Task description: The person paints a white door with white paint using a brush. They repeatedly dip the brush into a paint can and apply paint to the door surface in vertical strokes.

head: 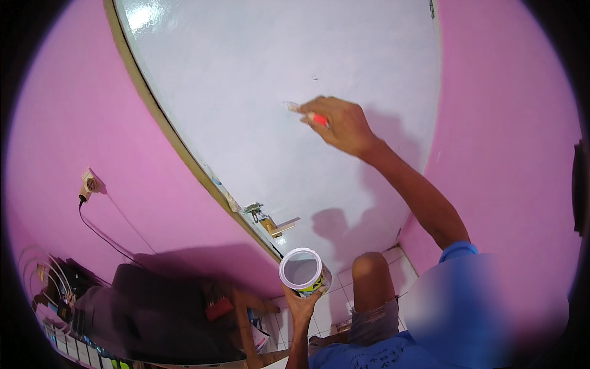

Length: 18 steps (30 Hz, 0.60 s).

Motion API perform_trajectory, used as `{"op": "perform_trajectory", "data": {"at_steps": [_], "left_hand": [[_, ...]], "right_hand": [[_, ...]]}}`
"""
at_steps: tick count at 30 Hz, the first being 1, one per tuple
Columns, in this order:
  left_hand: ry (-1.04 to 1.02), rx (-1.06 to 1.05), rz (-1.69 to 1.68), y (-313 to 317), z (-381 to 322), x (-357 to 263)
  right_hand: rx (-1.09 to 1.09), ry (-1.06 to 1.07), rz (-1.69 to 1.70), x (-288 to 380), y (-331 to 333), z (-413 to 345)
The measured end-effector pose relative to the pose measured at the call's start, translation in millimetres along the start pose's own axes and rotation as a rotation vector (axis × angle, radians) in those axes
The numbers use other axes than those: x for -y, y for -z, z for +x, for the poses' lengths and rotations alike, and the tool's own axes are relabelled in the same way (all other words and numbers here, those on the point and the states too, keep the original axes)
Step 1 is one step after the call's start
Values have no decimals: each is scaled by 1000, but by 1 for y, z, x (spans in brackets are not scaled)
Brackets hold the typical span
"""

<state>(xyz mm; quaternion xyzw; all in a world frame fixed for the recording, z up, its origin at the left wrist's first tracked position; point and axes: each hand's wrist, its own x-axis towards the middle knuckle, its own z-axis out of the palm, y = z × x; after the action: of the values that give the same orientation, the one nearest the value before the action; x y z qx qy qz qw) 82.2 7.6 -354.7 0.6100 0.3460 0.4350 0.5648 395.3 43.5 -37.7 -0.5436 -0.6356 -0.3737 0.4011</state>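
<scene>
My right hand (342, 123) is raised to a white door (230, 78). It grips a paintbrush (320, 120) with a red handle; the pale bristle end, a little blurred, points left and seems to touch the door's surface. Below, my left hand (302, 305) holds a paint can (326, 279) from underneath and the side. The can has no lid on, and its round mouth shows a pale grey inside; how full it is I cannot tell. A small dark-edged mark (315, 78) shows on the door above the brush.
On the door's left edge sit a lever handle (282, 229) and a metal latch (253, 210), beside the frame (159, 122). A plugged wall socket (91, 183) trails a cord. Dark cloth (161, 318) covers something at lower left, by a wooden stool-like frame (244, 318). Pink walls flank the door.
</scene>
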Motion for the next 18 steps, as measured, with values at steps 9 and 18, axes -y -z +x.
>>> {"op": "perform_trajectory", "data": {"at_steps": [9, 18], "left_hand": [[-26, -8, -7, 4, -3, 2], [-5, -20, -32, 1, -4, 2]], "right_hand": [[-350, -3, -67, -26, 36, 44], [189, -11, -284, -65, 55, -10]]}}
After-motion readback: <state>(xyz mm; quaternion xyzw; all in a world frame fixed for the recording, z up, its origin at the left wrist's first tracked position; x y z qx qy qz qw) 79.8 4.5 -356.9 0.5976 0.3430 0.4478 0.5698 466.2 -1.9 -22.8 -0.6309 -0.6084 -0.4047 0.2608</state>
